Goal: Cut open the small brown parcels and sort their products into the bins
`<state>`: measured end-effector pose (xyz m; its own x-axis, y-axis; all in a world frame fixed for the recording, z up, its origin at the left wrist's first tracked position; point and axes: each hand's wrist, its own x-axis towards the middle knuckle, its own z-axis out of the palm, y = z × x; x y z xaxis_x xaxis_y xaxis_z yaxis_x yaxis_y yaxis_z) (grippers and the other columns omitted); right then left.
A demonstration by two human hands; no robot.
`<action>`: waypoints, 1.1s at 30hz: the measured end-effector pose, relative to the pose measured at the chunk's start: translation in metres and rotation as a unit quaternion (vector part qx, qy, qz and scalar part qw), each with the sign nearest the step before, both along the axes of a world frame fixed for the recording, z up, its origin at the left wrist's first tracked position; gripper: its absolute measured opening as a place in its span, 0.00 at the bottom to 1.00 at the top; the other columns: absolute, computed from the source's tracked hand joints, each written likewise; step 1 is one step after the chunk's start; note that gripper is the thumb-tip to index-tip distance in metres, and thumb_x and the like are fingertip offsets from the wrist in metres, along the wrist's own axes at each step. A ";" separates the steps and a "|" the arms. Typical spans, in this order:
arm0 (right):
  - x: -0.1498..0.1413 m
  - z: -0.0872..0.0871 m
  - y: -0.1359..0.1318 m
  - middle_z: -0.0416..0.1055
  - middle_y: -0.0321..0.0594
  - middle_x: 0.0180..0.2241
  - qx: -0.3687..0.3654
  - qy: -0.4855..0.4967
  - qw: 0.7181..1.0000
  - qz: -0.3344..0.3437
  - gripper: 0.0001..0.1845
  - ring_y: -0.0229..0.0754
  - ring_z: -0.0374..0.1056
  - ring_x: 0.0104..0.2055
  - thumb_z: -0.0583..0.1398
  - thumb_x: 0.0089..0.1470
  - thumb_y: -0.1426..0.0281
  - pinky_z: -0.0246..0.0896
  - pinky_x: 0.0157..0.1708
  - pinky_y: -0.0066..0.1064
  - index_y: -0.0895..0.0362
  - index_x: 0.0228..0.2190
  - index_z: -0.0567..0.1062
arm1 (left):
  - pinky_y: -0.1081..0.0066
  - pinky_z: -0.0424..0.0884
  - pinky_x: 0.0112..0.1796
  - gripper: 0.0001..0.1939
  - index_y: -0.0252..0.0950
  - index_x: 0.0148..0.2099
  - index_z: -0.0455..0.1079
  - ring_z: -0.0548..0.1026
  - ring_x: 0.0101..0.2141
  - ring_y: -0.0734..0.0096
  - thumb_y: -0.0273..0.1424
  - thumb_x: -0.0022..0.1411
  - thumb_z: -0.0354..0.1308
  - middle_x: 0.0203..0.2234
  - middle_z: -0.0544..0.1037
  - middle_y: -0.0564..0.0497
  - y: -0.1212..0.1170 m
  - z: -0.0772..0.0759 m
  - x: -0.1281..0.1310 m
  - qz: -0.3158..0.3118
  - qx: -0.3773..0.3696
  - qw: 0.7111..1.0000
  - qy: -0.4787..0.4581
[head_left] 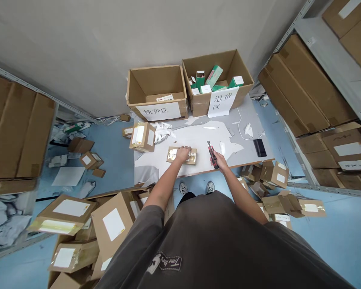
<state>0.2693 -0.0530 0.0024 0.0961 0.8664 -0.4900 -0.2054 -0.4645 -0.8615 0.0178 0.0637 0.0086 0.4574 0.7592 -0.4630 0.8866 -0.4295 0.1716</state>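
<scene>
Grey wall (108, 52) backs the table (255, 124) where I stand. From left, labelled boxes (114, 224) lie piled beside me, and a taped carton (143, 138) stands on the tabletop. My left hand (183, 153) rests on a small box (193, 157) near the front edge; whether its fingers grip, I cannot tell. My right hand (219, 159) wraps its fingers around a red-and-black knife (212, 155), its tip pointing away from me. A black phone (259, 148) lies farther right.

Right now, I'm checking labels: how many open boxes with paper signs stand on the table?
2: the left box, at the back, and the right box beside it, holding green-and-white cartons.
</scene>
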 end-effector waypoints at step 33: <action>0.011 -0.035 0.037 0.71 0.51 0.49 0.217 -0.558 0.681 0.422 0.22 0.55 0.65 0.51 0.58 0.73 0.62 0.61 0.50 0.40 0.49 0.64 0.78 | 0.42 0.55 0.70 0.38 0.26 0.80 0.50 0.58 0.73 0.36 0.30 0.72 0.51 0.72 0.63 0.25 -0.059 -0.039 -0.009 0.058 0.055 0.996 -0.049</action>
